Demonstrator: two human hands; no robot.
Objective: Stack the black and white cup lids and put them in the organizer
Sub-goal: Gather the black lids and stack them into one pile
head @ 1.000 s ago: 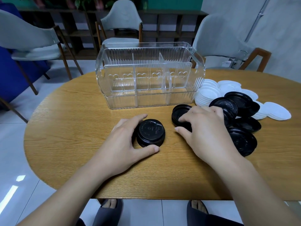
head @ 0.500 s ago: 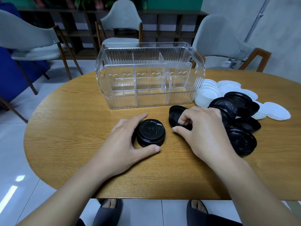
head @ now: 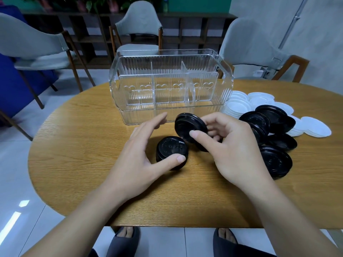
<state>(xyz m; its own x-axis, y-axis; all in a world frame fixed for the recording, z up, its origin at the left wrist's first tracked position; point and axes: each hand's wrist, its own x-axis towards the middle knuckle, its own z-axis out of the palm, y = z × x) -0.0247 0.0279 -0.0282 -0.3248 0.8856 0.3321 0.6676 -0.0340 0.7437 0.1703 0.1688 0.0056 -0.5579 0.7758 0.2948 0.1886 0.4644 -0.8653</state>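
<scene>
- The right hand [head: 235,145] pinched a single black cup lid [head: 190,127] between thumb and fingers, holding it tilted on edge above the wooden table [head: 83,154].
- The left hand [head: 137,156] lay relaxed with fingers spread, its thumb touching the near side of a short stack of black lids [head: 171,151] standing on the table just below the raised lid.
- The clear ribbed organizer [head: 170,86] stood behind both hands, its compartments holding no lids.
- Loose black lids [head: 274,143] lay to the right, with white lids [head: 241,104] heaped behind them beside the organizer.
</scene>
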